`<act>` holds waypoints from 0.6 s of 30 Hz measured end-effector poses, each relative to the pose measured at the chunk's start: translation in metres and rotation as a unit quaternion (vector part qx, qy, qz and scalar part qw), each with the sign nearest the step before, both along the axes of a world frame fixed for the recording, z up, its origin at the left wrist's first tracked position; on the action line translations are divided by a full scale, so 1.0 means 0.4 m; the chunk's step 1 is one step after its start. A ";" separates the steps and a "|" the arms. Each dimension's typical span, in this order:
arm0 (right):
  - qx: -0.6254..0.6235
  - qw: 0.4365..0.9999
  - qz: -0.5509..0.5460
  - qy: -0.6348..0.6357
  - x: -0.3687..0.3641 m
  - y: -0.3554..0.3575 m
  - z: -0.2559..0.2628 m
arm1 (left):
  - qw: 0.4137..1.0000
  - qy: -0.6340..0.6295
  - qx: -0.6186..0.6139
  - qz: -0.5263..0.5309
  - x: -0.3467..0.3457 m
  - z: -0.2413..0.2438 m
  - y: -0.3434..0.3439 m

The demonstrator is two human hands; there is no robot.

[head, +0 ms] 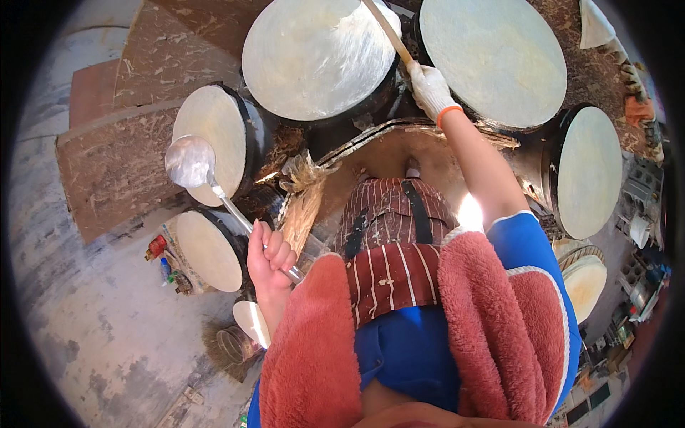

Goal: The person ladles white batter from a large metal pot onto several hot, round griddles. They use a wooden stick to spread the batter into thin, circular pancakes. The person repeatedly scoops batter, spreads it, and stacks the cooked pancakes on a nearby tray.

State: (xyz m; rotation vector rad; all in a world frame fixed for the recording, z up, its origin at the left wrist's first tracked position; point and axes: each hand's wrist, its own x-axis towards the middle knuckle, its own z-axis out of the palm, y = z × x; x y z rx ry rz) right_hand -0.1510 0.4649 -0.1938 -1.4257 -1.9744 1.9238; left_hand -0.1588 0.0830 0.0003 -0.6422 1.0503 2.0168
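Note:
My bare left hand (272,258) grips the handle of a metal ladle (191,160). Its bowl hangs over a pale round top (211,123) with a black rim. My right hand (431,91), in a white knitted glove with an orange cuff, holds a slender wooden stick (390,32). The stick reaches across the edge of a large round pale top (305,59), and its far end is out of view. Glossy white streaks lie on that top's right side. Just right of the gloved hand is another large pale round top (492,59).
More black-rimmed round tops stand at left (208,250) and right (590,171). Brown boards (120,155) lie at upper left. A split wooden plank (303,216) leans near my left hand. A clear container (235,345) and small bottles (164,270) sit on the floor.

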 end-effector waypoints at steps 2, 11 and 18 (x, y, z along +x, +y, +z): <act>0.069 0.997 0.034 -0.013 -0.019 -0.018 0.001 | 1.000 -0.001 -0.016 0.008 -0.008 0.019 0.006; 0.095 0.985 -0.014 -0.140 0.228 -0.168 -0.003 | 0.988 -0.008 -0.099 -0.117 -0.161 -0.113 0.051; 0.208 0.976 0.028 -0.051 0.077 -0.208 0.105 | 0.931 -0.197 0.107 -0.288 -0.302 -0.213 0.237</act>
